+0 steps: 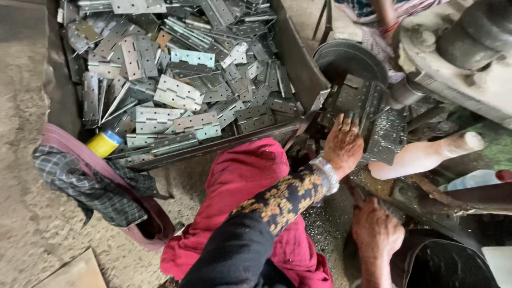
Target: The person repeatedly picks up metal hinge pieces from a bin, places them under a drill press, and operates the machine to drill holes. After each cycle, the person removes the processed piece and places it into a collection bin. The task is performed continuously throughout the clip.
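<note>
My left hand (344,145), with a beaded bracelet and a floral sleeve, reaches forward palm down. Its fingers lie on a dark metal hinge plate (356,98) that rests on the machine bed beside a round grey disc (349,58). My right hand (376,229) is lower and nearer to me, knuckles up, fingers curled down over something dark that I cannot make out. A large metal tray (298,58) to the left is heaped with several silvery hinges (178,93).
A red cloth (242,176) covers my lap. A checked cloth (93,189) lies on a pink seat at left, near a yellow and blue can (104,143). Metal shavings (392,133) cover the machine bed. A pale lever handle (426,154) and machine body (458,48) are at right.
</note>
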